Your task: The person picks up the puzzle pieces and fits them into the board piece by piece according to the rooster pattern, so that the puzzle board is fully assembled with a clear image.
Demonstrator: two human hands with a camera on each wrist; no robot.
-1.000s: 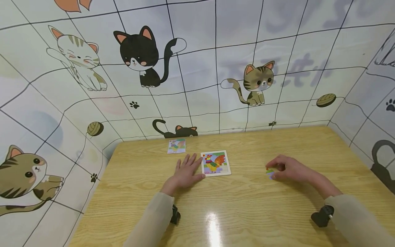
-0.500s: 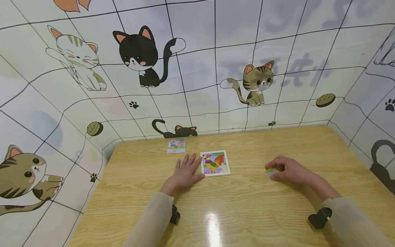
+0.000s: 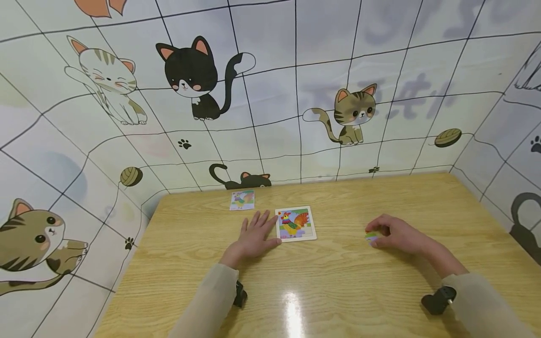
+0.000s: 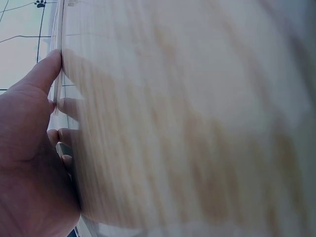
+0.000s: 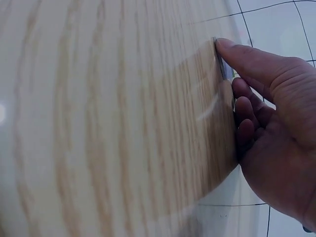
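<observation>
A square jigsaw puzzle of a rooster (image 3: 294, 223) in a white frame (image 3: 313, 230) lies mid-table, with a pale bare patch at its lower right. My left hand (image 3: 253, 237) rests flat beside it, fingers spread, with thumb and forefinger at the frame's left edge. The left wrist view shows this hand (image 4: 29, 133) low along the tabletop. Farther right, my right hand (image 3: 397, 232) pinches a small colourful puzzle piece (image 3: 371, 236) between thumb and fingers. In the right wrist view, the thumb of that hand (image 5: 276, 108) lies at the thin piece's edge, the other fingers curled beneath.
A small picture card (image 3: 242, 200) of the same rooster lies behind the left hand, near the back edge of the wooden table (image 3: 329, 277). Behind stands a wall (image 3: 274, 103) with cartoon cats. Each wrist carries a black camera (image 3: 439, 300).
The puzzle piece has turned slightly in the fingers of my right hand. My left hand stays where it was beside the frame.
</observation>
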